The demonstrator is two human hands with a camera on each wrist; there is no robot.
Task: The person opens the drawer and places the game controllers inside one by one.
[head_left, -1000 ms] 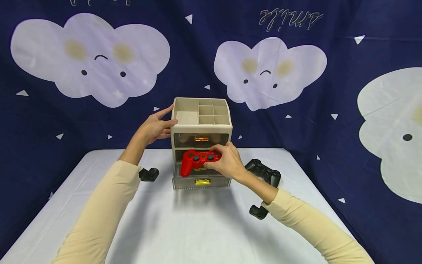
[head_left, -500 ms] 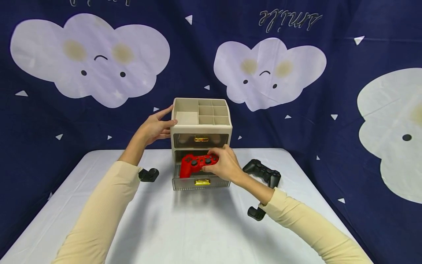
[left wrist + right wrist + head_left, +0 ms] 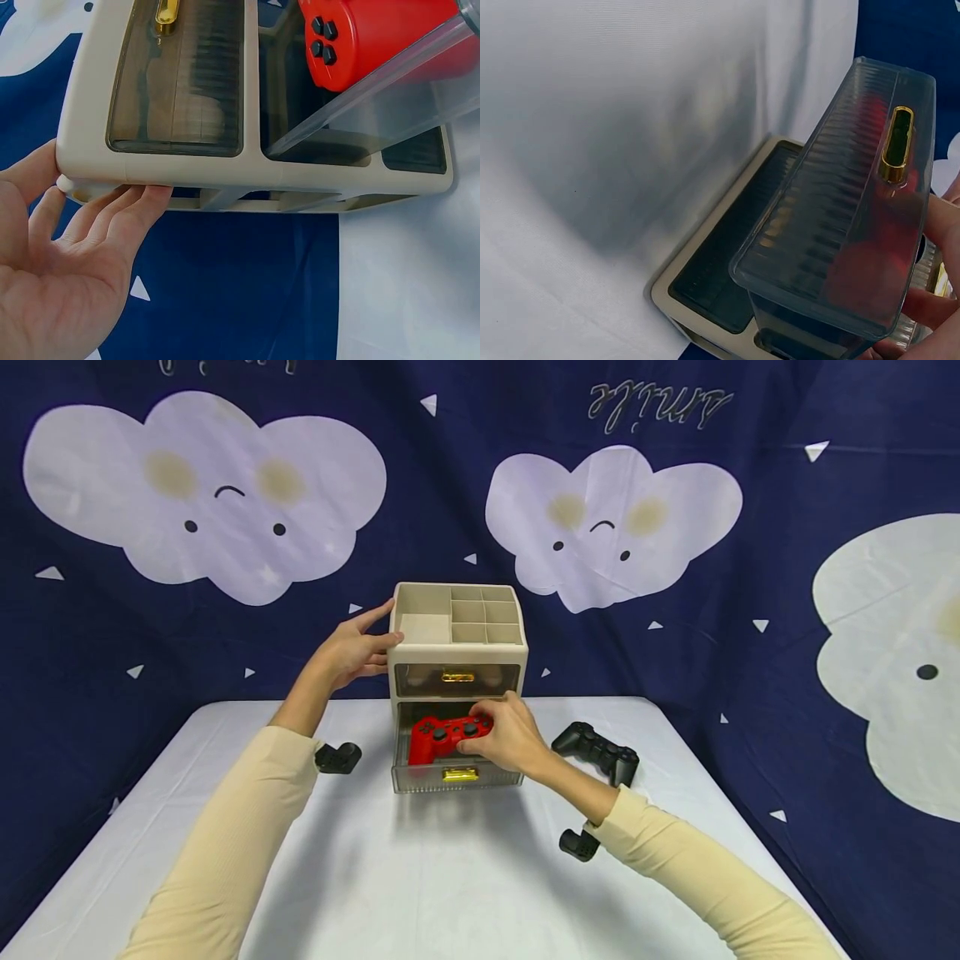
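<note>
A cream drawer organizer (image 3: 459,655) stands on the white table, its smoky clear middle drawer (image 3: 495,778) pulled out. My left hand (image 3: 348,652) rests on the organizer's left side, thumb at the top rim and the other fingers along the side wall. With my right hand (image 3: 510,735) I pinch the right part of a red game controller (image 3: 431,742), which sits inside the drawer behind its front panel. In the left wrist view the controller (image 3: 375,41) lies between the drawer walls. From the right wrist it shows as a red blur through the clear plastic.
A black game controller (image 3: 596,752) lies on the table to the right of the organizer. The organizer's top has open compartments (image 3: 468,633). Behind the table hangs a dark blue cloth (image 3: 442,510) with clouds.
My right hand has moved down and slightly left, bringing the red controller from above the drawer front to inside the drawer. The left hand has stayed in place.
</note>
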